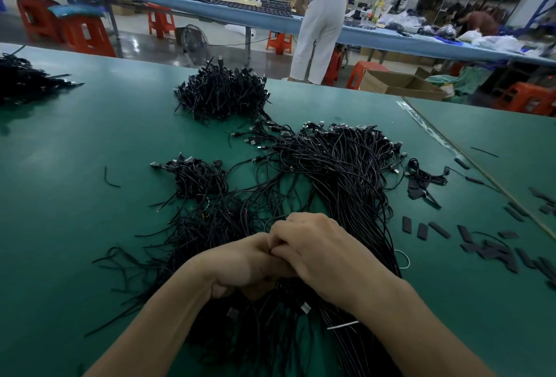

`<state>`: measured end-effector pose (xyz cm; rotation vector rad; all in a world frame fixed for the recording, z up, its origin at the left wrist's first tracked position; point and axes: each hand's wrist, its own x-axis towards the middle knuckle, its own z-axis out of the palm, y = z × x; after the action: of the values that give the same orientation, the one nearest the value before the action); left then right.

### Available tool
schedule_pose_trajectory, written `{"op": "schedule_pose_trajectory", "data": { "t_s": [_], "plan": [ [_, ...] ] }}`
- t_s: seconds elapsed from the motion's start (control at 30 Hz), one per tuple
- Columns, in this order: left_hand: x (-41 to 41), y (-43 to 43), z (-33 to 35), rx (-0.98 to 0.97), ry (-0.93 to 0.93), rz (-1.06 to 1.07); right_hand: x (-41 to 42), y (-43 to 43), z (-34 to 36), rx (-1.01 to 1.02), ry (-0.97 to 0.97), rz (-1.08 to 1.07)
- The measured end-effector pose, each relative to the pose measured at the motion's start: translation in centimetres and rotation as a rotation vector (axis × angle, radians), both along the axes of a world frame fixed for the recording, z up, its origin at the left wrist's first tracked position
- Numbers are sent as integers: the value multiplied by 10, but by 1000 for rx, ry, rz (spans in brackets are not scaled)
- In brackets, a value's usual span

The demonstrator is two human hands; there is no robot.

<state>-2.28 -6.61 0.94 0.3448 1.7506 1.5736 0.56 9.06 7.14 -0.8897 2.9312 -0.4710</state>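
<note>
A large spread of thin black cables (337, 172) with USB plugs lies across the green table (75, 142). My left hand (240, 262) and my right hand (319, 244) meet low in the middle, directly over the cables. Both have curled fingers pressed together; the right fingers overlap the left. What they pinch is hidden between them; thin black wires run out from under them. A small coiled cable bunch (198, 178) sits left of the spread.
A heap of coiled cables (222, 93) lies farther back, another cable pile (24, 78) at the far left edge. Several short black sleeve pieces (493, 247) are scattered at the right. A person in white trousers (319, 24) stands beyond the table by a long blue bench.
</note>
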Motion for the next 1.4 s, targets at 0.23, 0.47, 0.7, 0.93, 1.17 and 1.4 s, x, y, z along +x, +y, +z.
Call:
{"op": "schedule_pose_trajectory", "data": {
  "t_s": [0.23,0.47,0.7,0.93,1.17,1.4],
  "plan": [
    [-2,5,-6,299,-171,124,-1,6,0,-1,139,-25],
    [-4,14,-4,494,-108,280,-9,6,-13,-238,173,-178],
    [1,27,10,190,523,638,-9,-5,-25,-824,143,-463],
    [1,20,2,-13,804,831,-15,-7,-27,-1352,-349,-515],
    [2,18,3,301,487,767,-17,-3,-37,-1220,-368,-511],
    [5,18,7,464,418,729,-22,0,-41,-1307,-433,-529]
  ]
}}
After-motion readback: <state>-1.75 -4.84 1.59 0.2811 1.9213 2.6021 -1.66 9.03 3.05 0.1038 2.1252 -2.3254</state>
